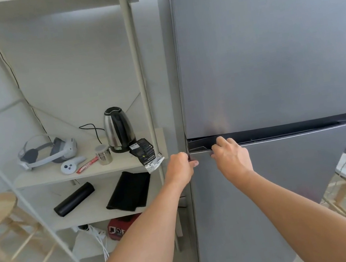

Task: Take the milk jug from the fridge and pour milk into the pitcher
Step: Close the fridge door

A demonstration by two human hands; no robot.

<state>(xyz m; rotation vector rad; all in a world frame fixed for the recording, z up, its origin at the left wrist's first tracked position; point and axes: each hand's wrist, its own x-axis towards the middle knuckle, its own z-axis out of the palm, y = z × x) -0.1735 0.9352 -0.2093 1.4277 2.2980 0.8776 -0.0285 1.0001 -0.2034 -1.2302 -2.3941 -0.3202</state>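
**Two hands at the fridge**

We see the left hand curled round the top left corner of the lower door. The right hand is just beside it, fingers hooked into the dark slot along the door's top edge. Both doors seem closed. A kettle stands on the shelf unit to the fridge's left.

Person, one. Left grip: bare hand, wrist uncovered. Right grip: bare hand, wrist uncovered. Forearms: two, bare along their whole visible length.
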